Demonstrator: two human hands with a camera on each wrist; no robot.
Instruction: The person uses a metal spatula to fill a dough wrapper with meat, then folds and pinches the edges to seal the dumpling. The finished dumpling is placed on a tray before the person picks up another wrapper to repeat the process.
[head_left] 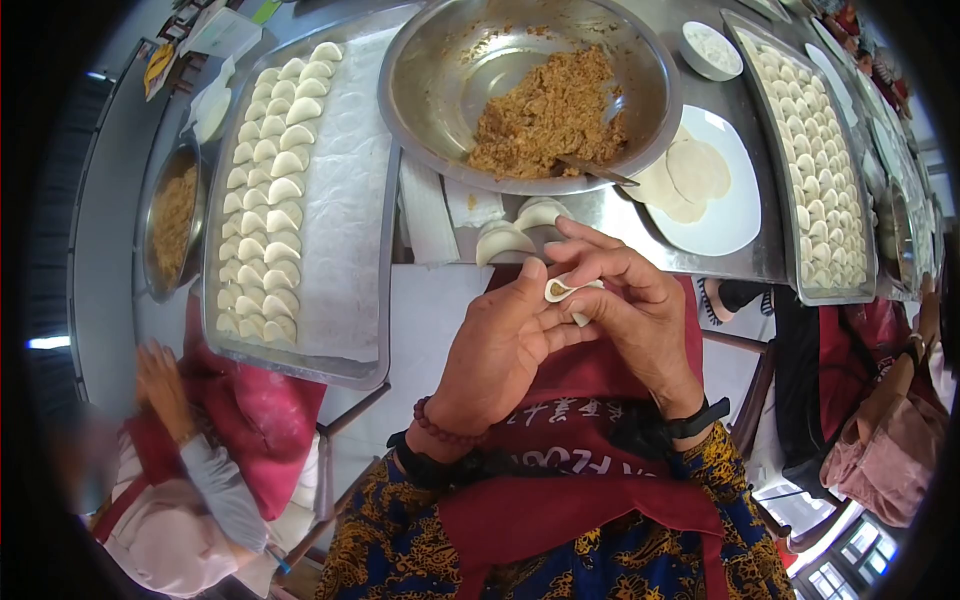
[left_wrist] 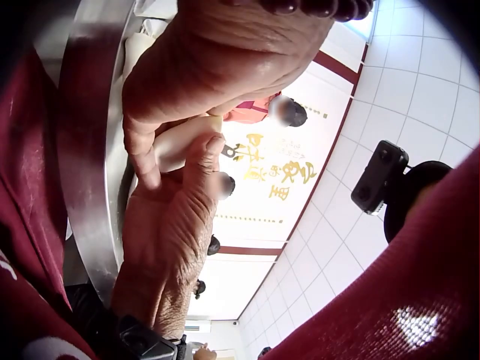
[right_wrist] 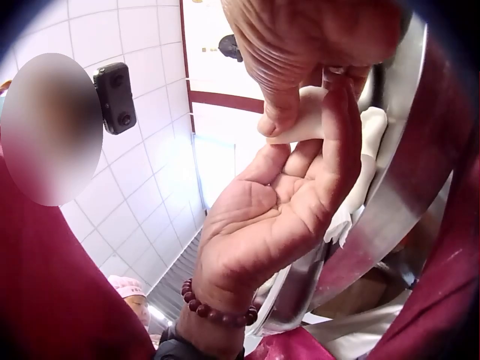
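Dumpling (right_wrist: 304, 116), part-folded, is held up btwn both hands, just above the wearer's red apron (head_left: 580, 500), nr the table edge. One end gapes; a bit of brown filling shows inside.

L hand (head_left: 500, 340): palm partly open, fingers under & behind the dumpling, thumb tip up at its side, so it's cradled btwn thumb & fingers. Bead bracelet (head_left: 445, 425) on that wrist.

R hand (head_left: 635, 300): closed in a pinch, thumb on the near face, fingers curled over the far side/edge; exact spot of each fingertip is partly hidden. Dark strap (head_left: 700, 418) on that wrist. Hands are together, fingertips meeting around the dumpling; palms apart.

Just beyond: 2 folded dumplings (head_left: 505, 242) on the table, nr the big steel bowl (head_left: 430, 110) w/ a brown filling heap (head_left: 550, 110) & a spoon handle (head_left: 605, 172) over its rim. R of bowl: white plate (head_left: 735, 205) w/ round wrappers (head_left: 697, 170) partly on it, small white bowl (head_left: 712, 68) behind. L: metal tray (head_left: 345, 220), rows of dumplings along its L side. Far R: 2nd tray (head_left: 838, 297), also full of dumplings.
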